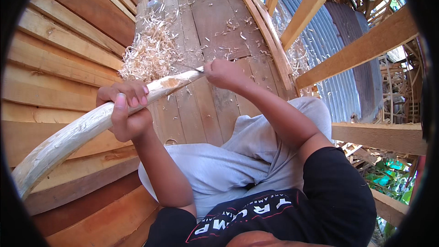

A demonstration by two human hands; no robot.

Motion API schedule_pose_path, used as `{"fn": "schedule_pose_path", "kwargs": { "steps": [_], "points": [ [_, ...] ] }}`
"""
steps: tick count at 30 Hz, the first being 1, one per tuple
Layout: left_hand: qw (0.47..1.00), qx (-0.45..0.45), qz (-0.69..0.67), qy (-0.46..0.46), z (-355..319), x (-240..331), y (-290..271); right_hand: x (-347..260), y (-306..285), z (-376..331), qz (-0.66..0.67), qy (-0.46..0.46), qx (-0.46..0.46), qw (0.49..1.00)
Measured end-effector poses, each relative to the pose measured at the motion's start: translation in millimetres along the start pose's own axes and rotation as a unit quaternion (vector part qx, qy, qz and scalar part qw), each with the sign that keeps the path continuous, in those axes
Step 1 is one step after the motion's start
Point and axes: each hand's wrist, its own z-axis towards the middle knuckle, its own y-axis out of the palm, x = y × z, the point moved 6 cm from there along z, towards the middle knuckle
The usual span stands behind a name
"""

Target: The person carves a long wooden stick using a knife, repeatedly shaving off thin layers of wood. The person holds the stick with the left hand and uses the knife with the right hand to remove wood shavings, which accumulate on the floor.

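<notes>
A long, pale, curved wooden pole [73, 133], stripped of bark, runs from the lower left up to the middle of the view. My left hand [125, 110] is wrapped around it, with the thumb on the near side and the fingers over the top. At the pole's far end, my right hand [224, 74] is closed in a fist on a knife [194, 69]. Only a thin dark strip of its blade shows, lying against the pole's tip; the handle is hidden inside the fist. Rough, freshly cut facets mark the pole's surface.
Curly wood shavings [151, 52] are heaped on the plank floor [208, 110], with more scattered beyond. A plank wall [59, 64] rises close on the left. To the right stand a timber railing [361, 45] and corrugated metal sheets [315, 32]. My crossed legs [215, 164] are below the pole.
</notes>
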Motion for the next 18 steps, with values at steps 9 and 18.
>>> {"fn": "schedule_pose_path", "kwargs": {
  "steps": [9, 18],
  "points": [
    [1.0, -0.018, -0.006, 0.001, 1.3, -2.2, 12.1, 79.9, 26.3, 47.8, -0.035, 0.015, 0.055, 0.998],
    [1.0, -0.028, 0.002, 0.003, 0.8, -0.3, 15.4, 138.3, 46.2, 69.4, -0.146, 0.062, 0.027, 0.987]
  ]
}}
